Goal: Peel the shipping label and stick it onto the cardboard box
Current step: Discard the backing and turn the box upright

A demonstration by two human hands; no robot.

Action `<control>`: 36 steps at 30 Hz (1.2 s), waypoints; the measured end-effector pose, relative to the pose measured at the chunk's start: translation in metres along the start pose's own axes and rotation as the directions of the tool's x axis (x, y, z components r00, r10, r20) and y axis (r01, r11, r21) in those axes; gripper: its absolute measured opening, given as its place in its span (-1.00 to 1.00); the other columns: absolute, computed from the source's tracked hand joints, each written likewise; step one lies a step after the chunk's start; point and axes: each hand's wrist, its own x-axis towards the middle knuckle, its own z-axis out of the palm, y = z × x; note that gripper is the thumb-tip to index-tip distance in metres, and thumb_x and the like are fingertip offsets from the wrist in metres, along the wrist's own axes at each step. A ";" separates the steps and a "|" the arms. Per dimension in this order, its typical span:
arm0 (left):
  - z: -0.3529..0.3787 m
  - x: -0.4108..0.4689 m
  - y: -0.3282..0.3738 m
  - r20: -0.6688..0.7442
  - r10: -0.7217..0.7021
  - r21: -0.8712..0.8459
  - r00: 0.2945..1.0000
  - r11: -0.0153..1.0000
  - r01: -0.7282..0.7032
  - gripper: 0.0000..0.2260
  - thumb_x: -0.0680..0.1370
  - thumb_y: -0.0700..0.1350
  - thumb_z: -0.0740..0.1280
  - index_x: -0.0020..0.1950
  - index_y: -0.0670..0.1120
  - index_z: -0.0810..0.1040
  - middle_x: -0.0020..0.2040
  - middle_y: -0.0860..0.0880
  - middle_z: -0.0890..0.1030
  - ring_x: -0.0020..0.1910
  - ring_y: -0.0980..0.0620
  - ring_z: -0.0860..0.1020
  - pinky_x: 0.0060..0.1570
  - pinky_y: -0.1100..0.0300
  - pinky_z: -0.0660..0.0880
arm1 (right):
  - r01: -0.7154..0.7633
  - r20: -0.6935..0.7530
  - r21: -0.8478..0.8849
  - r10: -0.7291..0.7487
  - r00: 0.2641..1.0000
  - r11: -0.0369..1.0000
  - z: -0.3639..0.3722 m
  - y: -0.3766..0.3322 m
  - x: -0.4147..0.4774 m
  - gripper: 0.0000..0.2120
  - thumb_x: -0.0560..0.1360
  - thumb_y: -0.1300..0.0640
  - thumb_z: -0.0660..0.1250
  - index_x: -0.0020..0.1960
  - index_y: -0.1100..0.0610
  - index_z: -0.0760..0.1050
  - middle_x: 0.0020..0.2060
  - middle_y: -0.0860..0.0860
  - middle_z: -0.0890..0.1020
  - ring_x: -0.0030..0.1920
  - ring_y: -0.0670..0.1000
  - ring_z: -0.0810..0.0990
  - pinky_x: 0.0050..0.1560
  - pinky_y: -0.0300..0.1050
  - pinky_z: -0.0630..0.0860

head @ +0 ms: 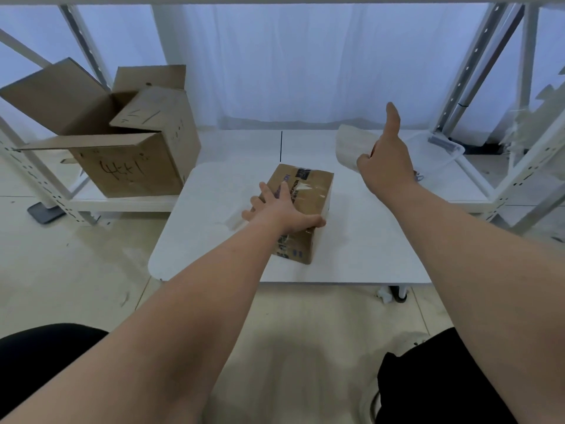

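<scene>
An open carton [122, 142] stands on the low shelf at the left. On the white table [351, 240] the left hand [281, 214] lies spread on the cardboard box [301, 209], steadying it. The right hand [386, 157], thumb up, appears to pinch the label roll [351, 148]. The person should probably lift one label corner slowly, keeping the box still.
</scene>
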 end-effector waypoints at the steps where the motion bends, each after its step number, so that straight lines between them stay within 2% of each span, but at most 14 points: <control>1: 0.002 0.000 -0.001 -0.024 0.009 -0.005 1.000 1.000 -0.009 0.04 0.27 0.44 0.31 0.55 0.12 -0.19 0.56 -0.12 -0.20 0.51 -0.25 -0.03 0.37 -0.25 0.06 | 0.011 -0.012 -0.022 -0.011 1.000 1.000 0.000 -0.002 -0.002 -0.17 0.47 0.37 0.14 0.55 -0.03 -0.24 -0.41 0.00 0.32 -0.39 -0.01 0.36 -0.27 0.00 0.43; 4: 0.004 0.002 -0.011 -0.093 0.043 -0.077 0.995 0.996 -0.050 -0.04 0.26 0.42 0.31 0.53 0.21 -0.09 0.55 -0.02 -0.07 0.47 -0.23 0.07 0.33 -0.21 0.14 | 0.020 -0.049 -0.081 -0.024 0.999 0.996 0.001 -0.005 -0.004 -0.17 0.47 0.37 0.14 0.55 -0.02 -0.24 -0.42 0.01 0.34 -0.35 0.04 0.40 -0.24 0.03 0.44; 6: 0.000 0.005 -0.022 -0.115 0.024 -0.280 0.993 0.958 -0.056 -0.11 0.25 0.41 0.31 0.50 0.30 -0.01 0.51 0.04 0.04 0.43 -0.22 0.15 0.34 -0.17 0.21 | 0.011 -0.076 -0.109 -0.019 0.997 0.994 0.001 -0.007 -0.004 -0.17 0.47 0.36 0.14 0.55 -0.02 -0.24 -0.42 0.01 0.35 -0.33 0.07 0.42 -0.21 0.03 0.46; 8: -0.006 0.008 -0.031 -0.092 -0.015 -0.586 0.996 0.809 -0.042 -0.15 0.24 0.38 0.32 0.48 0.29 0.09 0.44 0.04 0.13 0.37 -0.21 0.25 0.30 -0.13 0.32 | 0.010 -0.107 -0.122 -0.024 0.994 0.992 0.001 -0.008 -0.004 -0.18 0.48 0.35 0.16 0.55 -0.03 -0.23 -0.39 0.01 0.37 -0.30 0.08 0.44 -0.20 0.02 0.45; 10: -0.008 0.009 -0.033 -0.028 -0.018 -0.778 0.999 0.628 -0.011 -0.16 0.24 0.35 0.35 0.48 0.23 0.17 0.39 -0.02 0.25 0.28 -0.16 0.37 0.18 -0.02 0.41 | 0.013 -0.124 -0.117 -0.027 0.992 0.993 0.001 -0.009 -0.004 -0.18 0.49 0.34 0.16 0.55 -0.03 -0.23 -0.36 0.02 0.39 -0.29 0.07 0.44 -0.24 -0.01 0.42; 11: -0.007 0.008 -0.032 0.012 -0.002 -0.815 1.000 0.579 0.011 -0.16 0.22 0.35 0.36 0.46 0.21 0.21 0.36 -0.03 0.33 0.24 -0.14 0.43 0.16 0.01 0.44 | 0.010 -0.120 -0.113 -0.024 0.992 0.994 0.002 -0.009 -0.003 -0.18 0.49 0.34 0.16 0.55 -0.03 -0.23 -0.36 0.02 0.39 -0.31 0.06 0.44 -0.26 -0.03 0.40; 14: 0.003 0.007 -0.030 0.144 0.041 -0.833 0.989 0.544 0.099 -0.18 0.17 0.41 0.36 0.38 0.17 0.34 0.28 -0.07 0.52 0.15 -0.12 0.54 0.18 -0.08 0.48 | 0.008 -0.081 -0.091 -0.015 0.997 0.996 0.004 -0.011 -0.004 -0.18 0.49 0.36 0.15 0.55 -0.03 -0.23 -0.38 0.00 0.37 -0.39 -0.02 0.38 -0.33 -0.10 0.37; 17: 0.007 0.007 -0.035 0.232 0.032 -0.836 0.972 0.517 0.183 -0.34 0.38 0.37 0.25 0.40 0.09 0.33 0.34 -0.02 0.47 0.23 -0.09 0.48 0.19 -0.04 0.43 | 0.002 -0.056 -0.077 -0.007 0.998 0.997 0.008 -0.013 -0.004 -0.18 0.49 0.36 0.14 0.55 -0.04 -0.23 -0.39 -0.01 0.35 -0.41 -0.05 0.35 -0.32 -0.07 0.38; 19: 0.008 0.011 -0.043 0.240 -0.009 -0.782 0.971 0.590 0.199 -0.37 0.50 0.30 0.17 0.50 0.06 0.18 0.46 -0.01 0.29 0.39 -0.13 0.33 0.30 -0.15 0.33 | -0.007 -0.057 -0.074 0.002 0.998 0.997 0.011 -0.014 -0.003 -0.18 0.48 0.37 0.14 0.55 -0.06 -0.23 -0.38 -0.02 0.35 -0.39 -0.04 0.37 -0.30 -0.05 0.40; 21: 0.003 0.011 -0.045 0.168 0.000 -0.703 0.986 0.701 0.120 -0.35 0.53 0.27 0.16 0.55 0.07 0.05 0.53 -0.03 0.18 0.44 -0.17 0.26 0.34 -0.18 0.31 | -0.008 -0.060 -0.069 0.004 0.998 0.998 0.012 -0.014 -0.001 -0.17 0.48 0.37 0.14 0.55 -0.07 -0.23 -0.37 -0.02 0.36 -0.38 -0.03 0.38 -0.27 -0.02 0.42; 23: -0.007 0.011 -0.043 0.009 0.079 -0.563 0.997 0.824 -0.060 -0.37 0.58 0.17 0.16 0.56 0.06 -0.03 0.55 -0.07 0.10 0.48 -0.16 0.20 0.40 -0.11 0.24 | -0.010 -0.059 -0.059 0.006 0.998 0.998 0.013 -0.014 0.001 -0.17 0.48 0.37 0.14 0.55 -0.06 -0.23 -0.37 -0.02 0.36 -0.39 -0.04 0.37 -0.27 -0.02 0.41; 26: -0.023 0.017 -0.041 -0.154 0.278 -0.170 0.948 0.938 -0.302 -0.47 0.63 0.07 0.10 0.56 0.09 -0.01 0.58 -0.04 -0.02 0.53 -0.10 0.07 0.46 -0.03 0.10 | -0.009 -0.068 -0.034 0.007 0.998 0.999 0.015 -0.012 0.004 -0.17 0.47 0.37 0.14 0.55 -0.07 -0.21 -0.36 -0.03 0.35 -0.39 -0.06 0.36 -0.27 -0.04 0.41; 30: -0.027 0.027 -0.045 0.010 0.429 0.259 0.903 0.872 -0.416 -0.37 0.54 0.31 0.05 0.55 0.14 -0.03 0.58 -0.02 -0.03 0.55 -0.08 -0.02 0.48 -0.15 0.01 | 0.008 -0.057 -0.016 -0.009 0.998 1.000 0.018 -0.013 0.006 -0.18 0.48 0.37 0.15 0.55 -0.08 -0.20 -0.37 -0.05 0.32 -0.37 -0.08 0.35 -0.23 -0.06 0.41; 36: -0.050 0.028 -0.043 0.061 0.455 0.449 0.888 0.782 -0.432 -0.28 0.46 0.37 0.16 0.54 0.15 0.04 0.57 0.01 0.09 0.54 -0.07 0.07 0.46 -0.20 0.00 | 0.031 -0.036 -0.014 -0.031 0.999 0.999 0.021 -0.014 0.006 -0.18 0.49 0.36 0.17 0.55 -0.06 -0.20 -0.37 -0.04 0.33 -0.35 -0.06 0.37 -0.15 0.01 0.51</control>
